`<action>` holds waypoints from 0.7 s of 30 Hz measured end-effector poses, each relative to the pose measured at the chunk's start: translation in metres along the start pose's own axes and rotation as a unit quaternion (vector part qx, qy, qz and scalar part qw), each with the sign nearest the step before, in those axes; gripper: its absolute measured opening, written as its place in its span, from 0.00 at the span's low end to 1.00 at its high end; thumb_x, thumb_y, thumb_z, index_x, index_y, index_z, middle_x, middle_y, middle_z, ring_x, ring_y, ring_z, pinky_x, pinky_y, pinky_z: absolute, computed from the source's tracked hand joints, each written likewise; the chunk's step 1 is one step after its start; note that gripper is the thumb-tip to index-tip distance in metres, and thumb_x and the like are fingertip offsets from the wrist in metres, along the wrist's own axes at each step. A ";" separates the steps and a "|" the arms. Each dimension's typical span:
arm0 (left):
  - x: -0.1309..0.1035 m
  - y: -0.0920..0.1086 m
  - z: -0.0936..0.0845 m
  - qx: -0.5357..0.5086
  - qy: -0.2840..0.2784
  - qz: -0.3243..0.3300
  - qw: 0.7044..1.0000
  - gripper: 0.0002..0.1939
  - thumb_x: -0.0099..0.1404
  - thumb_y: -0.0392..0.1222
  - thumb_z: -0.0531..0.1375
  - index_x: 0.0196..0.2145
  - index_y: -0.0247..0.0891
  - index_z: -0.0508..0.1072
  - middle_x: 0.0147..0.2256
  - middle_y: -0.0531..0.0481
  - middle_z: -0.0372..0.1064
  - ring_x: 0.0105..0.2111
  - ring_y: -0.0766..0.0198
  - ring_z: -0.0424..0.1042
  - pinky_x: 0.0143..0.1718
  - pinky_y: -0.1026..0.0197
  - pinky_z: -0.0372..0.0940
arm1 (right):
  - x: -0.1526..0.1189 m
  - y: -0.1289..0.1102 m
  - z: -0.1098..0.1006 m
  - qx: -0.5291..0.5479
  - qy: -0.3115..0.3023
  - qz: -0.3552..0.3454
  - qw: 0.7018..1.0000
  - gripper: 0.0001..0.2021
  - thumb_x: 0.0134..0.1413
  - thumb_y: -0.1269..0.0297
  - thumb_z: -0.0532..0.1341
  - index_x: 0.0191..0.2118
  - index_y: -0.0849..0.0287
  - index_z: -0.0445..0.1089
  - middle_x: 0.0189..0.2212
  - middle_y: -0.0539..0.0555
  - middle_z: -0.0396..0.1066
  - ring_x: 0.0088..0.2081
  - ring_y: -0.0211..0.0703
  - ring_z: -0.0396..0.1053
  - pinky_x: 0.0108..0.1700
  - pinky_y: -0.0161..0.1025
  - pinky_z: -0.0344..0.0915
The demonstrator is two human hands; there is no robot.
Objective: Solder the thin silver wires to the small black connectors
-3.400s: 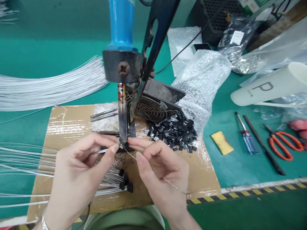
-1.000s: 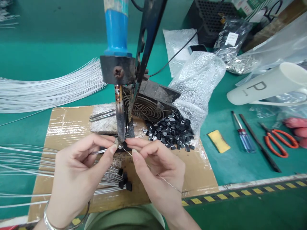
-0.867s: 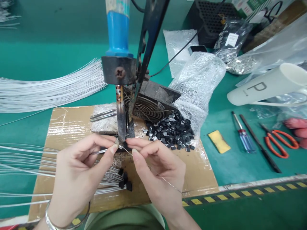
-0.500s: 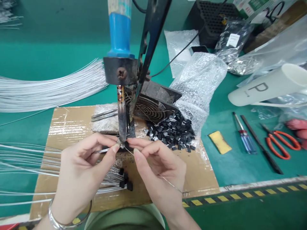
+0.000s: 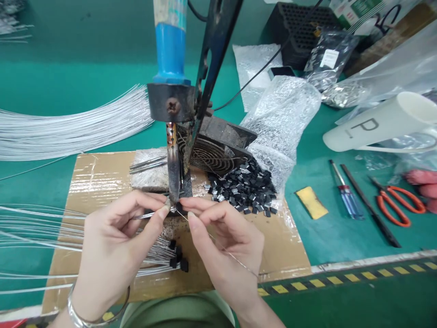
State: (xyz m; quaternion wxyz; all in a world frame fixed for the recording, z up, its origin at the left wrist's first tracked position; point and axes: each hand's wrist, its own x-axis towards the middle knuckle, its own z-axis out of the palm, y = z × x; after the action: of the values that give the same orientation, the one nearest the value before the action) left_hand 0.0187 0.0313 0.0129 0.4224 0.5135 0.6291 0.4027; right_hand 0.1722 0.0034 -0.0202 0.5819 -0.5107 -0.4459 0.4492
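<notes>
A soldering iron (image 5: 170,54) with a blue handle is clamped tip-down in a black stand (image 5: 218,50). Beneath its tip, my left hand (image 5: 119,246) pinches a thin grey wire (image 5: 145,215) between thumb and forefinger; the wire's end is mostly hidden by the fingers. From the other side my right hand (image 5: 228,246) is closed on a strand of solder wire (image 5: 244,266), its free end at the tip of the iron. A small black connector (image 5: 178,207) shows by the right fingertips. Wires ending in black connectors (image 5: 177,257) lie below, between my hands.
Loose black connectors (image 5: 242,187) are heaped on the cardboard (image 5: 273,246) beside a fan (image 5: 218,155). A bundle of white wires (image 5: 68,132) lies left. To the right are a yellow sponge (image 5: 312,202), a screwdriver (image 5: 348,196), orange-handled pliers (image 5: 399,205) and a white mug (image 5: 375,123).
Both hands keep their grip under the iron's tip. My right fingers have shifted very slightly left, and the whole view has moved a little.
</notes>
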 end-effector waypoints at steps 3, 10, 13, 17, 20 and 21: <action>-0.001 0.000 0.000 0.004 0.000 0.001 1.000 0.06 0.60 0.35 0.69 0.29 0.45 0.83 0.32 0.55 0.84 0.31 0.68 0.82 0.32 0.74 0.74 | 0.000 0.000 0.000 -0.001 -0.003 -0.003 1.000 0.11 0.62 0.77 0.67 0.32 0.53 0.73 0.45 0.53 0.87 0.48 0.45 0.85 0.52 0.40 0.79; -0.003 -0.002 -0.001 -0.001 0.011 -0.002 1.000 0.07 0.59 0.34 0.70 0.29 0.47 0.83 0.32 0.58 0.84 0.32 0.69 0.82 0.35 0.76 0.74 | 0.000 -0.001 -0.002 -0.029 -0.020 -0.017 0.999 0.10 0.64 0.75 0.67 0.33 0.53 0.73 0.46 0.55 0.87 0.49 0.49 0.85 0.52 0.44 0.80; -0.003 -0.003 0.000 -0.005 0.014 0.001 1.000 0.07 0.59 0.34 0.70 0.29 0.47 0.83 0.33 0.57 0.84 0.32 0.69 0.83 0.35 0.76 0.74 | -0.001 -0.001 -0.002 -0.027 -0.019 -0.021 0.999 0.09 0.64 0.75 0.67 0.34 0.54 0.74 0.46 0.56 0.87 0.49 0.49 0.85 0.50 0.43 0.81; -0.003 -0.003 0.000 -0.005 0.014 -0.001 1.000 0.07 0.58 0.33 0.70 0.29 0.46 0.84 0.34 0.56 0.84 0.33 0.68 0.83 0.35 0.75 0.75 | -0.002 -0.001 -0.001 -0.020 -0.017 -0.019 0.999 0.10 0.64 0.76 0.67 0.33 0.53 0.73 0.46 0.56 0.87 0.49 0.49 0.86 0.51 0.43 0.81; -0.004 -0.002 -0.001 -0.004 0.015 -0.004 1.000 0.07 0.59 0.33 0.70 0.29 0.47 0.83 0.34 0.56 0.84 0.33 0.68 0.83 0.36 0.75 0.75 | -0.002 -0.001 -0.001 -0.013 -0.015 -0.019 1.000 0.11 0.63 0.76 0.67 0.33 0.53 0.73 0.47 0.54 0.87 0.49 0.48 0.86 0.52 0.42 0.80; -0.003 -0.002 -0.001 -0.004 0.016 -0.004 1.000 0.07 0.59 0.33 0.70 0.29 0.47 0.83 0.34 0.56 0.84 0.33 0.68 0.83 0.36 0.75 0.75 | -0.002 -0.001 -0.001 -0.013 -0.014 -0.018 1.000 0.11 0.63 0.77 0.67 0.33 0.53 0.73 0.47 0.54 0.87 0.49 0.48 0.86 0.52 0.42 0.80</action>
State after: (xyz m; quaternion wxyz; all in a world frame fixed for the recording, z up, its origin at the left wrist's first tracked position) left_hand 0.0173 0.0276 0.0121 0.4163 0.5027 0.6362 0.4115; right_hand 0.1728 0.0015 -0.0194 0.5766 -0.5040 -0.4689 0.4401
